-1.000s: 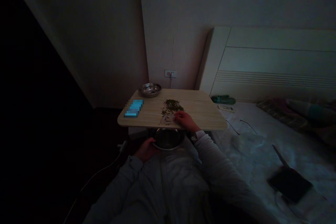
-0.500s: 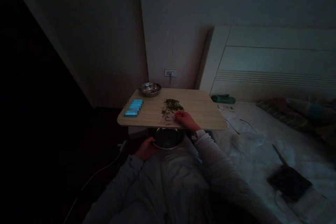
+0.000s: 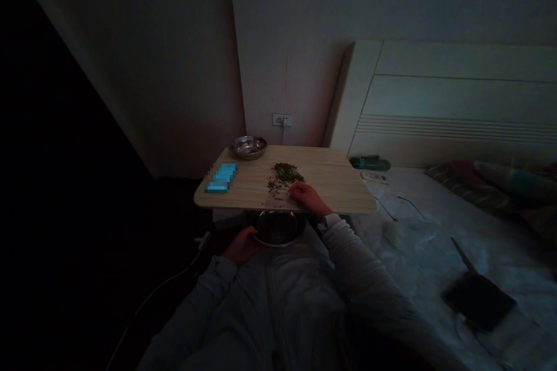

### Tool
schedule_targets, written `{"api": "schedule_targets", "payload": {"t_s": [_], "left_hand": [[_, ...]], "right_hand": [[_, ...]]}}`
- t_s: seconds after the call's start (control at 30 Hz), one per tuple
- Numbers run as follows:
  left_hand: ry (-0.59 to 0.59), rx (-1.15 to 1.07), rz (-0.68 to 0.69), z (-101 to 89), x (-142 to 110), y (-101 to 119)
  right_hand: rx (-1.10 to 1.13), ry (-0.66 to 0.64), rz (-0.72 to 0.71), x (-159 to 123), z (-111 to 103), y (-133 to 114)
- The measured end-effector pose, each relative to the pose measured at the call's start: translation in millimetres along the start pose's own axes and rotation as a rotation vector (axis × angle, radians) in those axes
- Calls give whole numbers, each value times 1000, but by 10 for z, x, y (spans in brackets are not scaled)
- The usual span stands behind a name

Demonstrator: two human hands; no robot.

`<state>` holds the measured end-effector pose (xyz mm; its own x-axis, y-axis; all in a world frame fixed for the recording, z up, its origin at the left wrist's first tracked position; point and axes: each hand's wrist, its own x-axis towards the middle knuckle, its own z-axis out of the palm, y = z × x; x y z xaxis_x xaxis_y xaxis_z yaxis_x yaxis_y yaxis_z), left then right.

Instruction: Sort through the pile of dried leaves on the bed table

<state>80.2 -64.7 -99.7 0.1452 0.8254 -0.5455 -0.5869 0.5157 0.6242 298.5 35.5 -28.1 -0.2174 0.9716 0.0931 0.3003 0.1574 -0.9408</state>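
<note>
On the table (image 3: 337, 177), many grains (image 3: 286, 172) lie loose, much seemingly left; the right hand (image 3: 307, 196) rests curled beside them, hold unclear; the left hand (image 3: 242, 246) grips a bowl (image 3: 278, 244), contents too dark to judge.

No text, label, brand, number or sign can be read. The phone screen (image 3: 221, 178), lit blue on the table (image 3: 335, 177), is broken into coarse blocks — any lettering there is lost. On the wall socket (image 3: 282, 120), 1 small reddish patch shows, too tiny to tell whether it is a printed mark. The pale remote-like device (image 3: 374, 177) on the bed (image 3: 418, 272) has a face too small and dim to read. The green bottle (image 3: 369, 163) and the dark flat object (image 3: 478, 300) show only shadowed surfaces — nothing legible on these 2 either.
</note>
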Motion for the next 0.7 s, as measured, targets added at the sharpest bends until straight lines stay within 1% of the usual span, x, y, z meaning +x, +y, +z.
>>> {"api": "schedule_targets", "payload": {"t_s": [0.2,0.4,0.7], "left_hand": [[7,1,-9,-24,26,-4],[15,-18,-30,-28,29,3],[23,10,-12,48,-61,25]], "right_hand": [[12,-2,15,-3,2,3],[8,1,-1,-2,14,11],[-13,18,10,-21,11,-13]]}}
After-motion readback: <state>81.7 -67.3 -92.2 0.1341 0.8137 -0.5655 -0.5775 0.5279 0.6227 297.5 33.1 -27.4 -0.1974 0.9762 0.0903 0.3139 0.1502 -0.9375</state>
